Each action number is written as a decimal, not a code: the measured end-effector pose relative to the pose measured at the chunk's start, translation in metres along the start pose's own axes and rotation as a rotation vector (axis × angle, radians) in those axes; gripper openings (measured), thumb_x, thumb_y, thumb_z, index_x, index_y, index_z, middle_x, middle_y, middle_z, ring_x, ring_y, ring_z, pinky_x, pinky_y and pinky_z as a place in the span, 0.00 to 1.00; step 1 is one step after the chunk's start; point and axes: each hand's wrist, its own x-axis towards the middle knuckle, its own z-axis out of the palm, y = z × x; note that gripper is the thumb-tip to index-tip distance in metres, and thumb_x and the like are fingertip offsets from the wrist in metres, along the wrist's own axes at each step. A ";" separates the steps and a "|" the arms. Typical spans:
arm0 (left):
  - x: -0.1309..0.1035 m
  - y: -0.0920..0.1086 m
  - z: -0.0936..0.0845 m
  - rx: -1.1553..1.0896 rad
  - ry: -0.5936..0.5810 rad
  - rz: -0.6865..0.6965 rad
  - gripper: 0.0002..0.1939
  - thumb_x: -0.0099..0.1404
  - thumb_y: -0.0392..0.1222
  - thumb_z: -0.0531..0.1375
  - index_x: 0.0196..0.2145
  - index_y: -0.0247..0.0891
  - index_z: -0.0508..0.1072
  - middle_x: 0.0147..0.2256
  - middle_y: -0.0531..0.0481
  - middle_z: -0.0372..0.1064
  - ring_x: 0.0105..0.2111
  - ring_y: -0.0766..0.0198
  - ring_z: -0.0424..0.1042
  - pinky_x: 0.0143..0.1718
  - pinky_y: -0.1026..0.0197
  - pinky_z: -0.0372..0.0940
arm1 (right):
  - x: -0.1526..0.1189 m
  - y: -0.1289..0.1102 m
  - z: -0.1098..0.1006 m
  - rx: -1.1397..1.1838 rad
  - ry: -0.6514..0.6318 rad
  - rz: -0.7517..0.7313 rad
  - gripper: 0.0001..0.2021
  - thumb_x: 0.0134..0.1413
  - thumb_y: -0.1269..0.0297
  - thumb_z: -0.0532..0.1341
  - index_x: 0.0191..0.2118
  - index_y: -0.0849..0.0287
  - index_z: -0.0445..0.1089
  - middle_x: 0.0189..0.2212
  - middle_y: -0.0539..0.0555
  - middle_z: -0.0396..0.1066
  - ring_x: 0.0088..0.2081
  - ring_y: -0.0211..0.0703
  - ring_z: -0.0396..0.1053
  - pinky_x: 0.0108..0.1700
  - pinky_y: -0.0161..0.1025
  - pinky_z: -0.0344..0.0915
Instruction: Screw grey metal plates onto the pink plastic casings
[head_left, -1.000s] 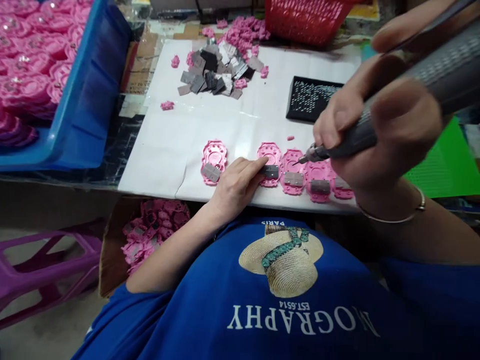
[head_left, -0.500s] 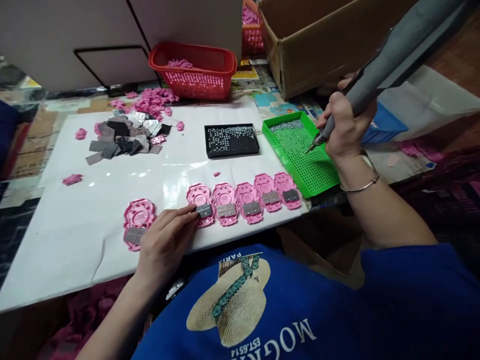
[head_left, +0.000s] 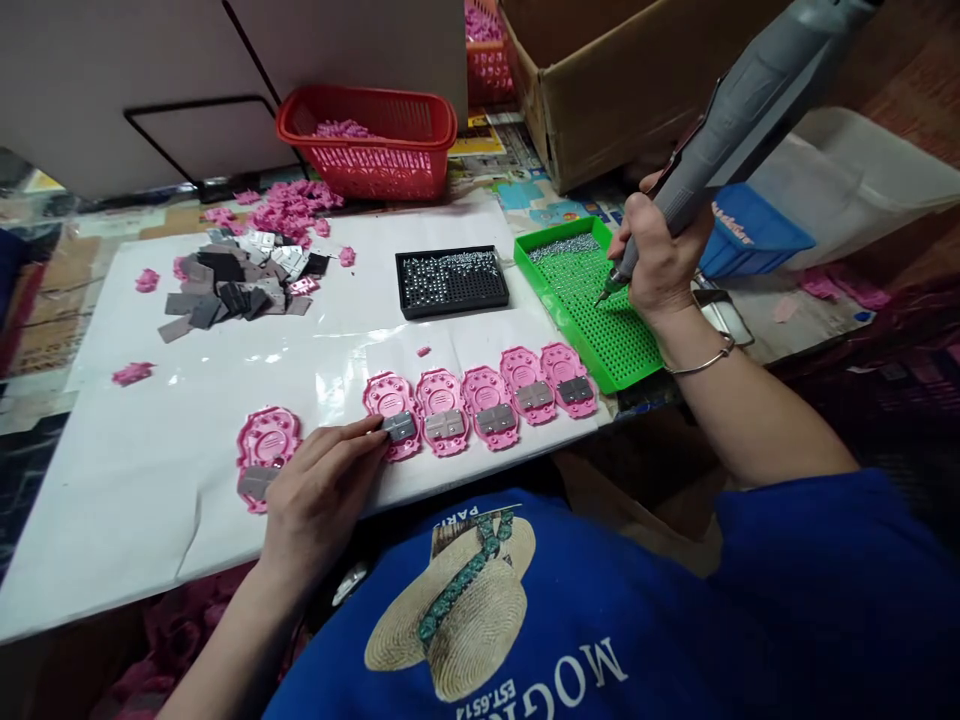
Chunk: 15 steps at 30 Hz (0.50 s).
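My right hand (head_left: 664,245) grips a grey electric screwdriver (head_left: 739,130), its bit pointing down over the green perforated tray (head_left: 611,340) of small screws. At the front of the table, my left hand (head_left: 322,480) has its fingers together at the left edge of a pink plastic casing (head_left: 390,397), holding it where a grey metal plate (head_left: 400,427) lies across its lower part. Several like casings with plates stand in a row to the right, the nearest being another pink casing (head_left: 442,390). A separate pink casing (head_left: 268,435) lies left of my left hand, partly covered by it.
A black perforated tray (head_left: 452,300) of screws lies mid-table. Loose metal plates (head_left: 240,285) and small pink parts (head_left: 292,208) are heaped at the back left, before a red basket (head_left: 390,170). A cardboard box (head_left: 615,110) and a blue bin (head_left: 754,235) stand at the back right.
The screwdriver has tilted more upright, its bit still over the green tray. My left hand stays at the same casing. The whole view has shifted slightly.
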 end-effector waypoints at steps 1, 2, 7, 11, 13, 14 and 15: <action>0.000 0.000 0.000 0.000 0.000 0.001 0.08 0.67 0.34 0.61 0.43 0.43 0.74 0.45 0.48 0.76 0.40 0.60 0.77 0.41 0.55 0.73 | 0.000 0.000 0.000 -0.009 0.001 0.005 0.19 0.48 0.45 0.66 0.37 0.50 0.63 0.26 0.42 0.64 0.16 0.31 0.57 0.17 0.35 0.52; 0.000 0.000 0.000 0.001 -0.003 0.001 0.08 0.67 0.34 0.61 0.43 0.43 0.74 0.45 0.48 0.76 0.40 0.60 0.77 0.41 0.55 0.74 | 0.001 0.001 -0.001 -0.014 0.004 0.016 0.20 0.46 0.43 0.66 0.37 0.49 0.63 0.25 0.42 0.65 0.16 0.31 0.56 0.17 0.35 0.52; 0.000 0.000 0.000 0.014 -0.008 0.005 0.08 0.67 0.33 0.61 0.44 0.42 0.74 0.44 0.47 0.76 0.41 0.60 0.77 0.42 0.55 0.74 | 0.006 0.017 -0.001 0.005 0.034 0.076 0.23 0.37 0.37 0.67 0.36 0.41 0.65 0.21 0.40 0.66 0.18 0.34 0.51 0.20 0.41 0.49; -0.001 0.000 0.000 0.015 -0.004 0.004 0.08 0.67 0.34 0.61 0.43 0.42 0.74 0.44 0.47 0.76 0.41 0.61 0.76 0.42 0.56 0.73 | 0.011 0.029 -0.001 0.053 0.047 0.156 0.25 0.27 0.34 0.68 0.33 0.36 0.64 0.15 0.39 0.62 0.22 0.36 0.49 0.26 0.44 0.48; 0.000 0.000 0.000 0.005 -0.001 -0.002 0.07 0.67 0.34 0.61 0.43 0.42 0.74 0.44 0.47 0.76 0.41 0.60 0.76 0.42 0.56 0.73 | 0.013 0.020 -0.001 0.073 0.025 0.169 0.24 0.28 0.34 0.69 0.33 0.35 0.64 0.15 0.39 0.61 0.24 0.38 0.52 0.27 0.45 0.50; 0.000 -0.001 0.000 -0.002 -0.002 -0.007 0.07 0.67 0.34 0.61 0.43 0.42 0.74 0.44 0.47 0.76 0.41 0.60 0.76 0.42 0.56 0.73 | 0.014 0.011 -0.001 0.093 -0.014 0.175 0.24 0.29 0.35 0.69 0.34 0.35 0.65 0.15 0.40 0.62 0.25 0.39 0.54 0.28 0.45 0.52; 0.001 -0.001 0.000 -0.008 -0.004 -0.012 0.07 0.67 0.35 0.61 0.43 0.42 0.74 0.44 0.47 0.76 0.41 0.60 0.76 0.42 0.56 0.73 | 0.015 0.001 -0.001 0.120 -0.069 0.184 0.23 0.32 0.36 0.69 0.34 0.35 0.65 0.17 0.40 0.64 0.27 0.39 0.57 0.29 0.45 0.54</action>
